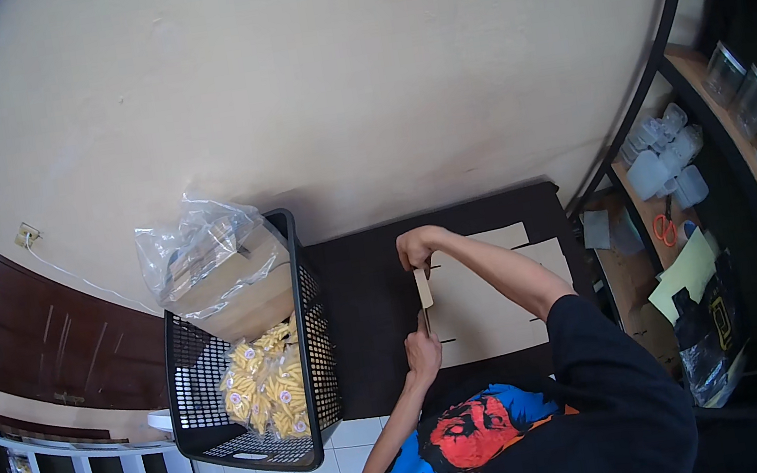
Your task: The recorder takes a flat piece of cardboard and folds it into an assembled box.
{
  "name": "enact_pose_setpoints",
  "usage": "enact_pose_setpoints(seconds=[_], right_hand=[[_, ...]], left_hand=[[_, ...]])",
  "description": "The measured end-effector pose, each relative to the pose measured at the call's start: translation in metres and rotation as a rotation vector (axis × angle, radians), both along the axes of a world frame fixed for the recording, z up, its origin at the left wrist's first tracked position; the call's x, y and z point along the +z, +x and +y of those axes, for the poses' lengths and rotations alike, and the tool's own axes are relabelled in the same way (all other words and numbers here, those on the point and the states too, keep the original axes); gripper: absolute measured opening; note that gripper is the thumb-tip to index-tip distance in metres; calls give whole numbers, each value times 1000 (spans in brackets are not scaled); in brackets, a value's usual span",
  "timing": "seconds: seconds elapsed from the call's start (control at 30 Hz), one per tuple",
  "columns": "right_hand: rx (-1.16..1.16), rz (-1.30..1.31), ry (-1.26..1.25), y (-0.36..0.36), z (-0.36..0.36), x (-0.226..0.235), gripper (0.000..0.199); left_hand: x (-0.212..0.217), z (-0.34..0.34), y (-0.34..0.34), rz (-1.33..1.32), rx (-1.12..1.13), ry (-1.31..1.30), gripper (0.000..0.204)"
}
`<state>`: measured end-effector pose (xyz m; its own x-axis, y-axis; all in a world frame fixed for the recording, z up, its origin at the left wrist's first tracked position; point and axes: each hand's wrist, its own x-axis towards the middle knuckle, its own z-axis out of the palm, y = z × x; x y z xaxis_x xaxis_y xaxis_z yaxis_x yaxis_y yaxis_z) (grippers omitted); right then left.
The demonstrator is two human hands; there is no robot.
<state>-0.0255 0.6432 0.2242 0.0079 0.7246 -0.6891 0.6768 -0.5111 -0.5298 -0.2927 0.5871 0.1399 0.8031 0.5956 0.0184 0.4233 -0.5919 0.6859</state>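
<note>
A person in a dark printed T-shirt works at a dark desk (pixel 363 297) set against a pale wall, seen from above. A flat, slitted cardboard sheet (pixel 492 308) lies on the desk in front of the person, and along its left edge a narrow flap (pixel 424 290) stands up. The flap's long axis runs from the near side of the desk toward the wall, with one hand at each end of it.

The right hand (pixel 416 247) is at the far end, its forearm crossing above the sheet; its grip is curled closed, pinching the top of the flap. The left hand (pixel 424 355) is at the near end, a finger laid up against the flap (whether that grip pinches or only presses cannot be told). Both hands touch the flap, so neither is nearer, and the broad part of the sheet spreads to the right of both grips.

To the left stands a black basket (pixel 318 343) holding bags of yellow pieces (pixel 269 390) and brown cardboard under clear plastic (pixel 204 248). To the right, shelves carry clear containers (pixel 665 156) and orange-handled scissors (pixel 665 228).
</note>
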Motion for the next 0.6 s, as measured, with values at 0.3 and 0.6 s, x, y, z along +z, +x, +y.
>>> enact_pose_setpoints(seconds=[0.3, 0.6], right_hand=[[-715, 541, 464, -15, -70, -36, 47], [-548, 652, 872, -10, -89, -19, 94]], left_hand=[[-17, -5, 11, 138, -74, 67, 57], [-3, 37, 21, -54, -140, -86, 28]])
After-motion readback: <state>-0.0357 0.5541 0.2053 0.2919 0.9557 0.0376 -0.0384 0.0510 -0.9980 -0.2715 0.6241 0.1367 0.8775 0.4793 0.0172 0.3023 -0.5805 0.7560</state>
